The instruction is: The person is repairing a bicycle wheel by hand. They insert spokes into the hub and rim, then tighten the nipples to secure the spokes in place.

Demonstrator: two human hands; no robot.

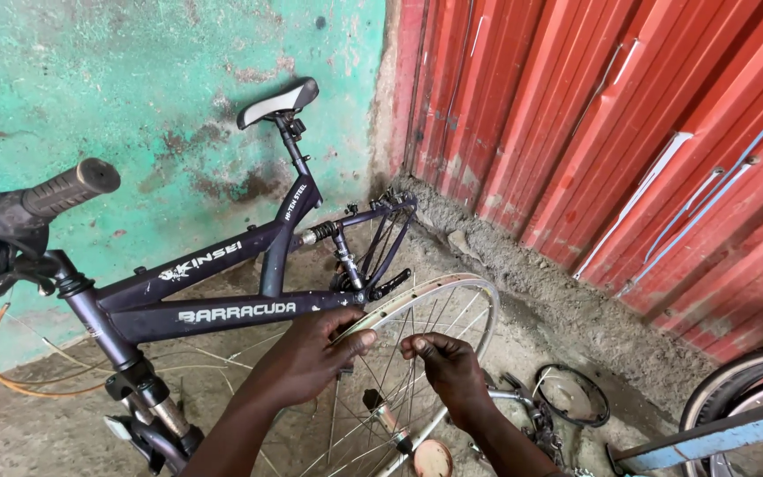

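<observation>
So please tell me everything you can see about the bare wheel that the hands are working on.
The wheel is a bare silver metal rim with thin wire spokes and no tyre. Its hub, low in the picture, has a dark and orange part. It stands tilted beside the dark bicycle frame, over a dusty concrete floor. The left hand grips the rim's top edge; the right hand pinches a spoke.

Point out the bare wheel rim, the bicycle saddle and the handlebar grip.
bare wheel rim (474, 287), head view, on the upper arc of the silver rim.
bicycle saddle (280, 102), head view, on the seat top.
handlebar grip (72, 187), head view, on the middle of the black grip.
</observation>
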